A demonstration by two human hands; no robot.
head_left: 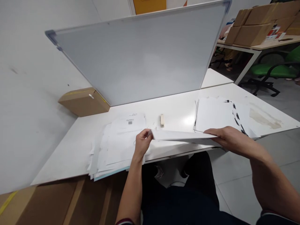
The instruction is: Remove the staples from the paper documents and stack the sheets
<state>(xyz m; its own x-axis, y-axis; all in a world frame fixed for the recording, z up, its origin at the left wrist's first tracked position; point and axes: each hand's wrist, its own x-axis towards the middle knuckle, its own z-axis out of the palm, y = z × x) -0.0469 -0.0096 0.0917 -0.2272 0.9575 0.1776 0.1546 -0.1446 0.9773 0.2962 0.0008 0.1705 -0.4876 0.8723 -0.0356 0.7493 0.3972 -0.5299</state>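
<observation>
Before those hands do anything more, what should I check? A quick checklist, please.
1. Left hand gripping the held paper: ok, at its left end.
2. Right hand gripping the other end: ok.
3. Number of sheets held: cannot tell; seen nearly edge-on.
4. Left paper stack neat: not ok; edges uneven, overhanging the table's front.
5. Small beige object off both stacks: ok, between them.

The left hand [142, 144] and right hand [231, 139] are holding white paper [177, 135]. Paper stacks [122, 142] are lying on the table [178, 107].

White wall [30, 93], grey tiled floor [269, 162], green chair [273, 70]
</observation>
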